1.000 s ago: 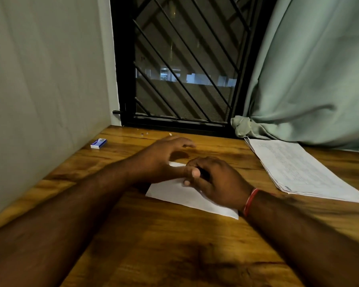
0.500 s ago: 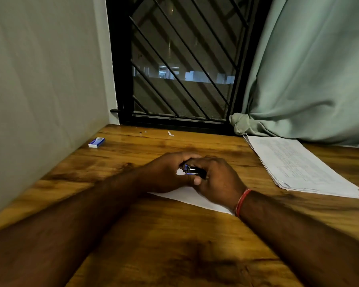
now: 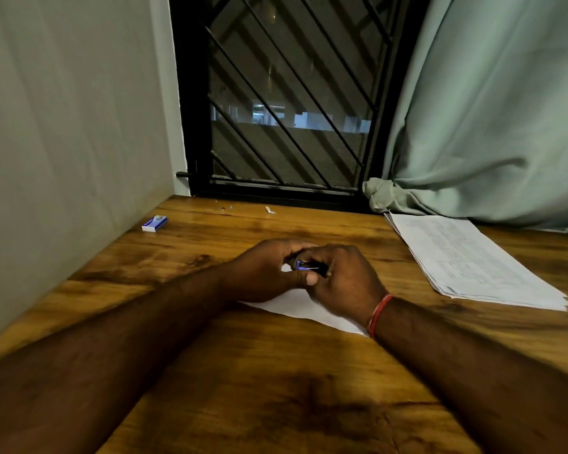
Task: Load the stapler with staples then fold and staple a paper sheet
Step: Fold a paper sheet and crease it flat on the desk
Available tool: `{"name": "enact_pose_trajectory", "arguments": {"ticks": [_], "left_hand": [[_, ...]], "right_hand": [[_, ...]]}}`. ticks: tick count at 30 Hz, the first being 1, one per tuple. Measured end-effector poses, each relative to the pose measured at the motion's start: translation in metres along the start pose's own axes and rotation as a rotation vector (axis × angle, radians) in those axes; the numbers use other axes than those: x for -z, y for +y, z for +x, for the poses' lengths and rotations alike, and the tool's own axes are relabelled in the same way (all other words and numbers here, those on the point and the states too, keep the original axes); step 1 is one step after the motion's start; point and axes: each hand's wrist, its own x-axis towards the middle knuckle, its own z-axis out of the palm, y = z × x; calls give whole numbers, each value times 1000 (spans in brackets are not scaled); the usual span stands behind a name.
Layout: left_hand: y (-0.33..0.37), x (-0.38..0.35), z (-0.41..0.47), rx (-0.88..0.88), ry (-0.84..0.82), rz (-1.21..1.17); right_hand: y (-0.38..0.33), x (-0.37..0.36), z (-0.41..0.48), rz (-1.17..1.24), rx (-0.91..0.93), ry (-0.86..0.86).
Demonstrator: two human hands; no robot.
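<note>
Gripping stapler (image 3: 309, 266) over sheet (image 3: 295, 306) with left hand (image 3: 266, 267) and right hand (image 3: 345, 276), both curled round it. Probably stapling, perhaps loading. Calls next for seating the edge, then squeezing.

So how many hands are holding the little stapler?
2. The left hand grips the stapler from its left side, the right hand from its right. They meet over the paper sheet on the table. No other hands show.
</note>
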Motion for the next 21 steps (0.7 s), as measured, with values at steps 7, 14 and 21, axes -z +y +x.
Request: {"name": "enact_pose_trajectory", "arguments": {"ticks": [7, 14, 21], "left_hand": [[3, 20, -4, 82, 84, -56], [-14, 35, -8, 51, 148, 200], [-25, 34, -6, 104, 138, 169]], "right_hand": [[2, 5, 6, 414, -85, -113], [32, 26, 8, 201, -2, -138], [31, 29, 6, -181, 189, -317]]}}
